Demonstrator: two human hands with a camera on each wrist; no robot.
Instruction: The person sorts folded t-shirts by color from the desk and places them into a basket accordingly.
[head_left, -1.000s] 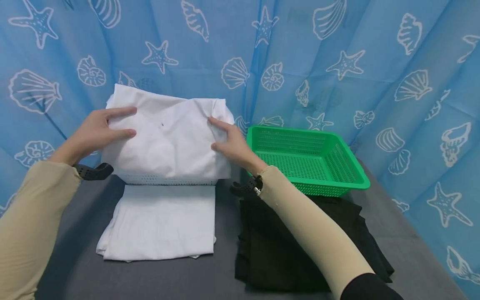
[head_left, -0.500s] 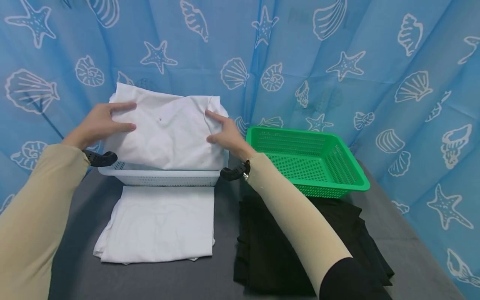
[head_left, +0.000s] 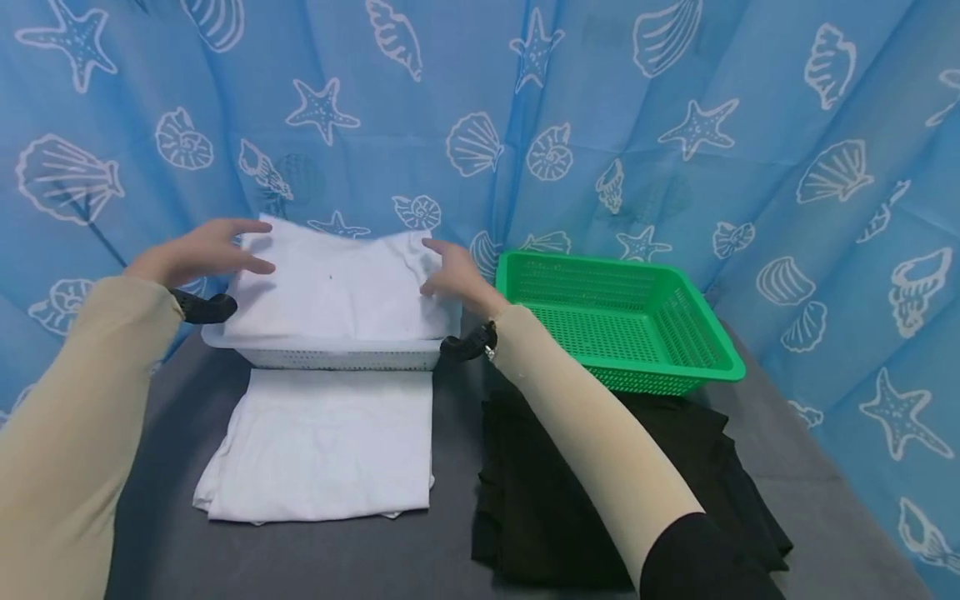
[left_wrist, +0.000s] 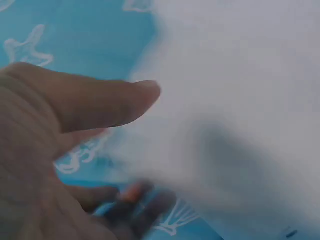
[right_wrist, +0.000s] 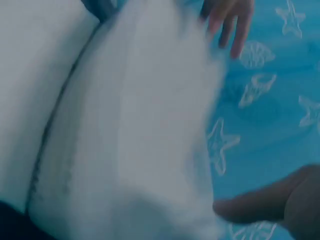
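A folded white cloth (head_left: pixel 337 292) stands in a white perforated basket (head_left: pixel 341 358) at the back left, its upper edge sagging in the middle. My left hand (head_left: pixel 204 250) is at its upper left corner, thumb and forefinger stretched out and spread. In the left wrist view a gap shows between the thumb (left_wrist: pixel 115 102) and the other fingers, with the cloth blurred beyond them. My right hand (head_left: pixel 463 279) is beside the cloth's right edge, fingers extended. The right wrist view shows the right thumb (right_wrist: pixel 260 205) at the cloth's edge; the other right fingers are hidden there.
Another folded white cloth (head_left: pixel 322 450) lies on the grey tabletop (head_left: pixel 285 558) in front of the white basket. A green perforated basket (head_left: pixel 716 354) stands at the back right, with folded black cloth (head_left: pixel 536 500) before it. Behind hangs a blue shell-print curtain (head_left: pixel 585 100).
The white cloth has come down into the basket, whose front wall and rim now show. Both hands have let go of it and stay near its upper sides.
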